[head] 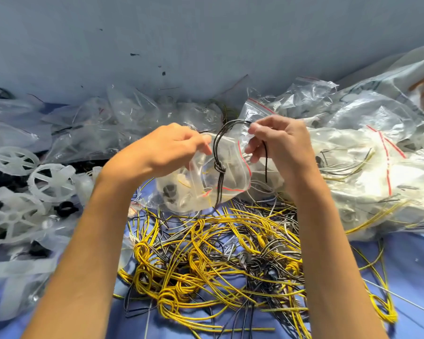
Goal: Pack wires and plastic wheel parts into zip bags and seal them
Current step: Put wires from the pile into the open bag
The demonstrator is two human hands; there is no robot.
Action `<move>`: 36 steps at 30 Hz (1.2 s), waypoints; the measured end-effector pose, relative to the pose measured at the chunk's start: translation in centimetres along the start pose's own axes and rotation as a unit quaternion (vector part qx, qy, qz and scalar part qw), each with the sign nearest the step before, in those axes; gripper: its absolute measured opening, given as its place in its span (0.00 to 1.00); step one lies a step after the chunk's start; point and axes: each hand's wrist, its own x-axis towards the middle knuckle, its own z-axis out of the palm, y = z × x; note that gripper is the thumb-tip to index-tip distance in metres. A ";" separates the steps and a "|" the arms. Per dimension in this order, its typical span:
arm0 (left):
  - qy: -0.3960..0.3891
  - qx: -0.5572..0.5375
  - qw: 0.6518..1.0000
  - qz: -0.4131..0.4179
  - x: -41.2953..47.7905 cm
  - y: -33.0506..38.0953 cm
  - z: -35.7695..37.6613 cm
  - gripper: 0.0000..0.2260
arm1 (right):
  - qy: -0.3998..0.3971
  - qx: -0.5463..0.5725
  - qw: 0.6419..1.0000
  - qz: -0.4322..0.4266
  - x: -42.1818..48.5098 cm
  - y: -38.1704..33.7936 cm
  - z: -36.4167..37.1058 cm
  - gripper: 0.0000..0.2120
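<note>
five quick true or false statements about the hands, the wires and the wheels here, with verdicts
1. The right hand pinches a knotted black wire bundle. True.
2. The left hand holds a yellow wire bundle. False: it grips the edge of a clear zip bag.
3. The white plastic wheels lie on the person's left side. True.
4. The pile of loose wires below the hands is all red. False: it is mostly yellow, with some black and grey.
5. A heap of filled zip bags lies on the person's right side. True.
</note>
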 end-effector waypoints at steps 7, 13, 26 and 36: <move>0.009 0.008 1.000 0.011 -0.1 -1.0 0.1 0.04 | 0.047 0.134 0.989 0.031 -0.2 -1.4 0.4 0.07; -0.125 0.085 0.986 0.065 -1.4 -1.9 -1.8 0.16 | -0.023 0.173 0.981 0.082 -0.1 -1.3 0.9 0.07; -0.120 0.099 0.987 0.035 -1.9 -2.3 -2.3 0.29 | -0.134 0.155 0.975 0.090 -1.2 -1.0 2.2 0.23; -0.018 0.050 0.993 0.102 -1.7 0.4 -0.6 0.24 | -0.249 -0.467 0.848 0.022 -2.2 1.7 5.5 0.03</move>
